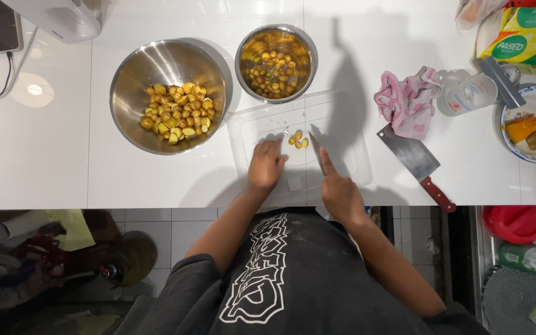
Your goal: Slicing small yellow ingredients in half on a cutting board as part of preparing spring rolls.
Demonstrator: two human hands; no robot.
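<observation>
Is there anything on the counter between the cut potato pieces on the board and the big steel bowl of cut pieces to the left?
Nothing visible. The cut pieces lie on the clear cutting board, beside the left hand. Only bare white counter separates the board from the big bowl.

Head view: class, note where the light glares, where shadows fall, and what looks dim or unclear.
Head view: bright glare on the white counter, with a round reflection at the left; a tall dark shadow runs up from the right hand past the cutting board; the large bowl shines inside; the floor below the counter is dim and murky; the knife is thin and hard to make out.
</observation>
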